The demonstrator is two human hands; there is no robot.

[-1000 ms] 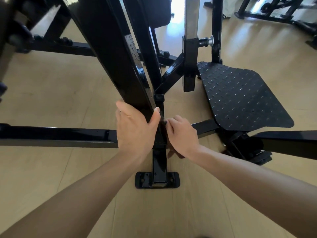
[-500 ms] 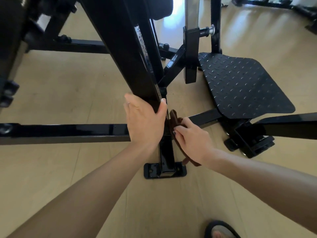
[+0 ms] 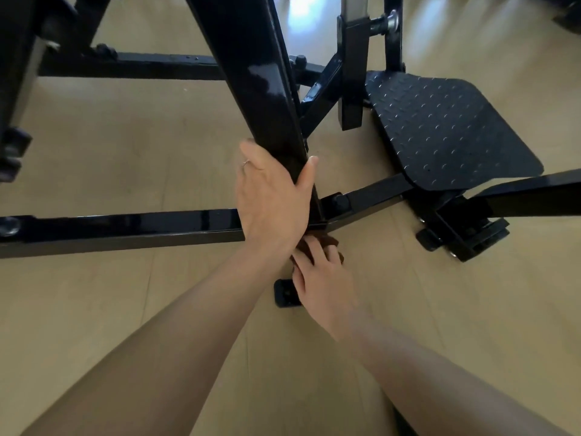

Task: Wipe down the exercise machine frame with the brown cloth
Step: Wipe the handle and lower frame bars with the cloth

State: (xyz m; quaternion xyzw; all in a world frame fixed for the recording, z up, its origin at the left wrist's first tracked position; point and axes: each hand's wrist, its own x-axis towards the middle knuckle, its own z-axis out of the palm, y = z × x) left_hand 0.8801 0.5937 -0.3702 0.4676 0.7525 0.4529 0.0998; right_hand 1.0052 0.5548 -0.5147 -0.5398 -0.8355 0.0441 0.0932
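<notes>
two hands work at the base of the glossy black frame [image 3: 270, 99]. the left hand [image 3: 272, 199] wraps its fingers and thumb round the slanted post. the right hand [image 3: 323, 278] presses a crumpled brown cloth [image 3: 327, 240] against the low floor bar, fingers curled over it.

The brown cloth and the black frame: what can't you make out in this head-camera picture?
- Brown cloth: mostly hidden under the right hand; its grip on it cannot be told.
- Black bolted foot plate: half covered by that hand.
- Glossy black metal upright post: top cut off by the edge; the left hand hides its base.
</notes>
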